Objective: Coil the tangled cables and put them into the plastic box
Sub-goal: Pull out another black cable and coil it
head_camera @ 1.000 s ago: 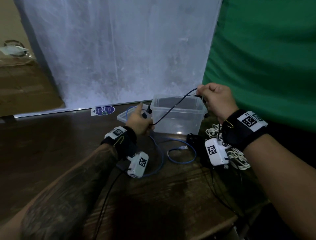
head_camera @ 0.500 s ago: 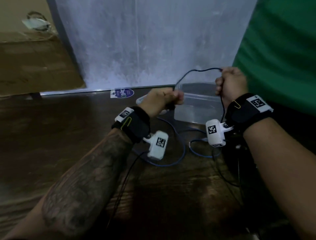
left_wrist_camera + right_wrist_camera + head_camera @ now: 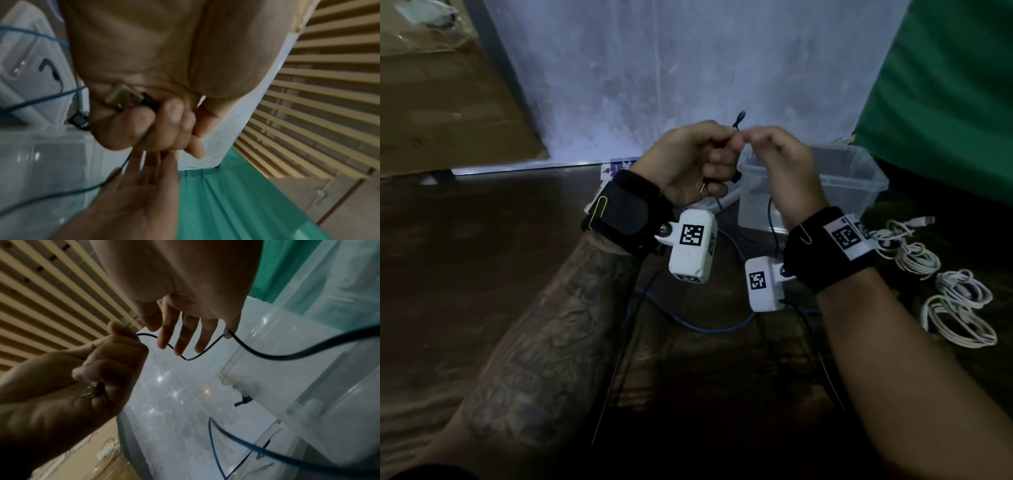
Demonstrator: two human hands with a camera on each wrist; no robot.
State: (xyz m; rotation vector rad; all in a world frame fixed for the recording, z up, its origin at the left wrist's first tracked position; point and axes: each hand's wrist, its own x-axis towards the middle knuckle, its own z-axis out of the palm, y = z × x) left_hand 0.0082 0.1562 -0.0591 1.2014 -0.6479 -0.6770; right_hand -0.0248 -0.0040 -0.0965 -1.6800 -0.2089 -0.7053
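Over dark wooden table [image 3: 482,291], left hand [image 3: 688,161] fists thin black cable [image 3: 267,353] by its plug, right hand [image 3: 780,164], fingers nearly straight, hooks it; they'd better keep loops even for clear plastic box [image 3: 859,178].

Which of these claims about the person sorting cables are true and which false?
1. The left hand grips the thin black cable, a metal plug end showing in its grip. True.
2. The clear plastic box already holds coiled white cables. False: the white cables lie on the dark wooden table, right of the box.
3. The right hand has its fingers fairly straight, the black cable running across them. True.
4. A blue cable lies on the table below the wrists. True.
5. The box's lid is on. False: its top is open.
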